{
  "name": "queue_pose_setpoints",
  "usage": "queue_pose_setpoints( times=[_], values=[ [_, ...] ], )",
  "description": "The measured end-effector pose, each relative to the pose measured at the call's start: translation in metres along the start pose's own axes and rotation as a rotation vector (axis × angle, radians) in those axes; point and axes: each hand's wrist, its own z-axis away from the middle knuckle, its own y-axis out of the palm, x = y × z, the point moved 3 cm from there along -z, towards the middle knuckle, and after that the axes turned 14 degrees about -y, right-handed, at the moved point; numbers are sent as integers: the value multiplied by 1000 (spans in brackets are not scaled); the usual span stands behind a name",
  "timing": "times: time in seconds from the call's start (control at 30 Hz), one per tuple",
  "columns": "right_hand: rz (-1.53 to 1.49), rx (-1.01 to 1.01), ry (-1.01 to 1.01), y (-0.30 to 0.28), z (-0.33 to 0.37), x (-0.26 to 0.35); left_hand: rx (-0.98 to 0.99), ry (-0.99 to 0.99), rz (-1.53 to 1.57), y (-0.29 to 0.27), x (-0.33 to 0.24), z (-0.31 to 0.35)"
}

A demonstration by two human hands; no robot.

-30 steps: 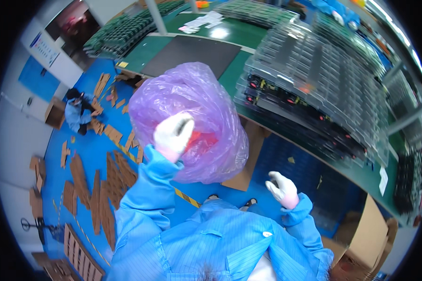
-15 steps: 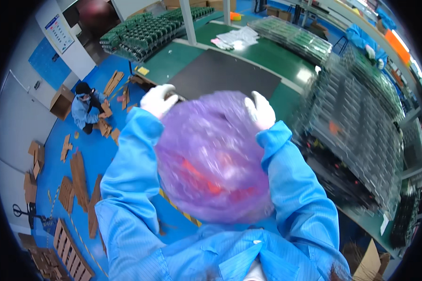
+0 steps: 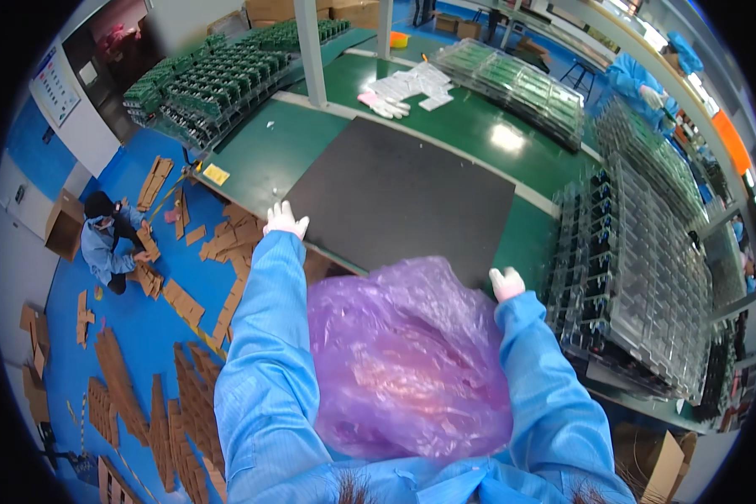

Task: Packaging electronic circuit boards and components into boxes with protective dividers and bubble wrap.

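A large, crumpled purple plastic bag (image 3: 407,361) bulges between my forearms, close against my body; pinkish contents show faintly through its film. At the front edge of the green worktable, beside the corner of a black mat (image 3: 395,197), is my white-gloved left hand (image 3: 286,221), its fingers stretched and apart, off the bag. My gloved right hand (image 3: 506,284) is at the table's edge just past the bag's upper right side. Its short visible fingers are slightly bent and apart, with nothing seen in them.
Clear trays (image 3: 630,277) are stacked at right; more trays (image 3: 512,84) lie at the back. Green circuit boards (image 3: 218,84) stand in rows at far left. Gloves (image 3: 384,105) lie behind the mat. A co-worker (image 3: 113,239) crouches among flattened cardboard (image 3: 126,386) on the floor.
The purple bag has dropped lower and nearer my body. My hands have come away from its upper sides to the table edge, the right one lower. More of the mat shows, and the view has shifted.
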Motion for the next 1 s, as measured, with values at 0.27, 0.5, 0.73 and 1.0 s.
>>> queue_pose_setpoints(
  times=[0.27, 0.5, 0.73, 1.0],
  values=[
    [-927, -59, 378, 25, 1, -4, 367, -241, 59, 5, 7, -32],
    [-971, -228, -126, -40, -29, 76, 370, -264, 350, -10, 24, -24],
    [-780, -458, -546, -157, 16, 172, 535, -148, 312, -36, -6, 2],
    [-423, -586, -904, -250, 171, 180, 642, 275, 212, -41, -20, 12]
  ],
)
